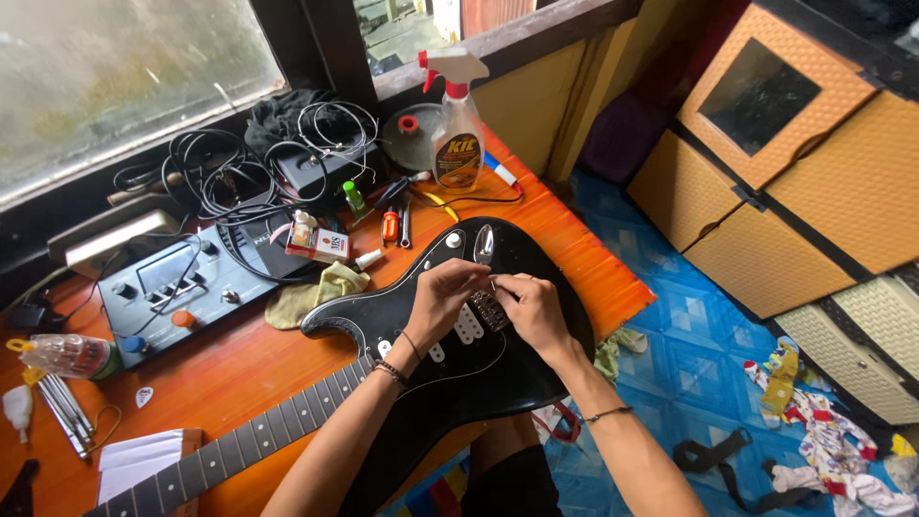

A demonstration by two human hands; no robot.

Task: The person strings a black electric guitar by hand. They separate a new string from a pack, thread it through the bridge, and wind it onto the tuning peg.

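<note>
Your left hand (442, 295) and right hand (529, 304) meet over the bridge (488, 311) of the black guitar (459, 364), fingers pinched on something too small to tell. The guitar's neck (258, 442) runs down-left across the orange tabletop (239, 369); a spray bottle (457, 129) stands beyond by the window.

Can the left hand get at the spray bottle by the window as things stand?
Probably yes. The left hand is on the black electric guitar near the bridge, and the spray bottle stands upright beyond it; only low screwdrivers lie between.
</note>
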